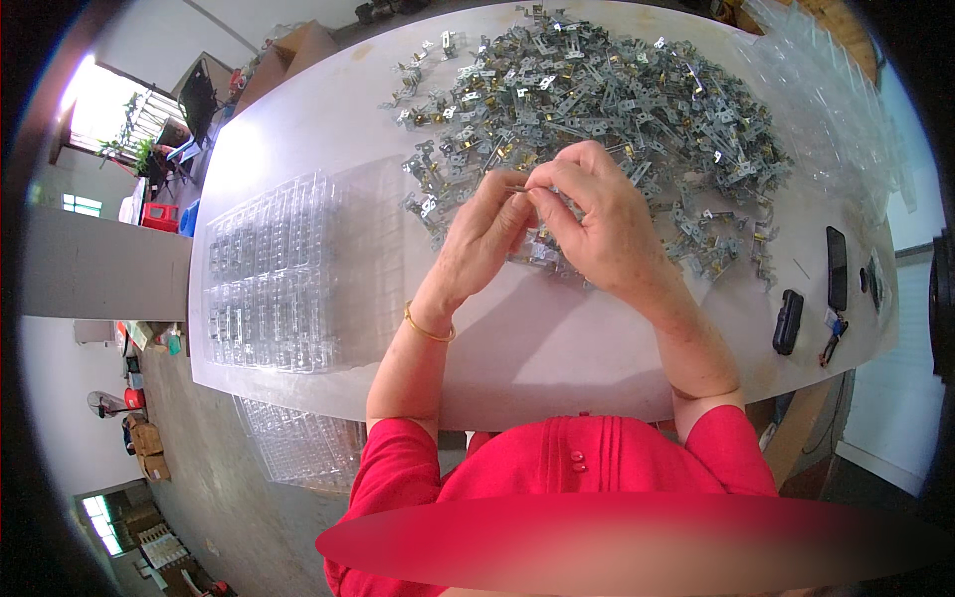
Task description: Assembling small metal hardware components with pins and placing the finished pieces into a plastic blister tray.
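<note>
Over the near edge of a large heap of small metal brackets (587, 95), my two hands meet at the fingertips. My left hand (484, 234) is closed in a pinch, with a gold-coloured bangle (428, 326) on its wrist. My right hand (597, 214) pinches from the other side. Between the fingertips a thin piece of metal (519, 188) shows; it is too small and too covered to name. More brackets (542, 251) lie on the white table just below my hands.
At left on the table (477, 368) stand clear plastic trays (269, 274) filled with metal parts. More clear plastic trays (826, 109) are stacked at the far right. A phone (837, 269), a black case (788, 322) and keys (834, 333) lie at right. Below the table's left edge is another clear tray (298, 443).
</note>
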The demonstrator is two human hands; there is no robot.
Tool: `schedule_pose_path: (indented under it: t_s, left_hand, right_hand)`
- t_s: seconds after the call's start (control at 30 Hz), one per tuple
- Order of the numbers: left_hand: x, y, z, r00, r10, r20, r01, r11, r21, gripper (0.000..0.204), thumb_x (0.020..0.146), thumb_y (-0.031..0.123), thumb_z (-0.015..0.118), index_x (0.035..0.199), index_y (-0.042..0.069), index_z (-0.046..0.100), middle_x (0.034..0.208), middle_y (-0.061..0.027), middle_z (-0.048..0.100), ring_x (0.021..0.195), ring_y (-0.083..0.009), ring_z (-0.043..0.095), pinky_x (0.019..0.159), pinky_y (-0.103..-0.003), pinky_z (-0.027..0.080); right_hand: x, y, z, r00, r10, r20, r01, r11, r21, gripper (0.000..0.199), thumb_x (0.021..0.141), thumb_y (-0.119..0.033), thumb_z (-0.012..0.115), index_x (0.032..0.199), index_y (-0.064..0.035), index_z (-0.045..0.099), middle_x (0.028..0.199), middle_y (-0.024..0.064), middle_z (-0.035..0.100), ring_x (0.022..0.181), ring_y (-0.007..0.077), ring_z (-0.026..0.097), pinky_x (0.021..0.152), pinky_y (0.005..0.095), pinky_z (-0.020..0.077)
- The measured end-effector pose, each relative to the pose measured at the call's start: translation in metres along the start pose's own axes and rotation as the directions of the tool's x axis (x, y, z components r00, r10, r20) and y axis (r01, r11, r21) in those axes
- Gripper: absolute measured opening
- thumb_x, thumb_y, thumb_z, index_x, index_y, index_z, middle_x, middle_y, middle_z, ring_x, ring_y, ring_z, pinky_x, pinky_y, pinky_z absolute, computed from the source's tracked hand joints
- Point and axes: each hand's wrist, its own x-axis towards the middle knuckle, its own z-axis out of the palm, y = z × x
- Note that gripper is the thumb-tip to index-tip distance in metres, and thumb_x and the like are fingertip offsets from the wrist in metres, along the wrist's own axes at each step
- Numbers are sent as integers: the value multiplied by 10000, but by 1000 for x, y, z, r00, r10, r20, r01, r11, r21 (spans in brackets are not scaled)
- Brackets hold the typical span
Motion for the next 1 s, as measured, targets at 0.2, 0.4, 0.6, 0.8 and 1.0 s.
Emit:
schedule_pose_path:
  t_s: [0.2,0.4,0.6,0.8,1.0]
  left_hand:
    - [-2,0,5,998,-51,42,53,997,-50,238,1097,262,509,1163,40,557,814,2,553,658,-58,473,558,-224,398]
    - [2,11,-5,984,-172,-56,128,882,-453,193,1087,238,490,1135,63,558,742,-57,553,514,-110,407,467,-244,316]
    - [1,10,-10,991,-128,-38,73,762,-644,215,1089,264,466,1101,77,571,767,-68,577,480,-112,407,448,-260,321]
    - [1,9,-11,994,-106,-23,65,752,-657,211,1090,260,463,1107,79,569,770,-71,582,480,-107,405,448,-258,324]
    - [0,10,-7,994,-70,-83,13,835,-550,204,1089,254,483,1115,67,560,733,-55,552,504,-90,391,464,-243,319]
  right_hand:
    - [6,4,5,989,-41,-141,64,984,164,76,936,-82,688,996,-39,668,977,100,640,769,233,630,687,343,530]
    - [5,-3,-5,965,258,-44,-229,913,337,75,949,-71,676,998,-16,659,837,94,674,699,147,635,610,300,506]
    - [5,-9,-5,950,306,67,-312,915,254,68,945,-83,675,972,-22,666,774,128,676,649,192,659,597,324,512]
    - [4,-7,-3,955,293,51,-297,927,230,67,942,-90,673,960,-26,663,780,136,680,652,227,674,594,341,514]
    - [4,-6,-6,956,282,80,-292,942,165,62,930,-76,670,955,-22,650,806,140,679,690,270,683,618,362,522]
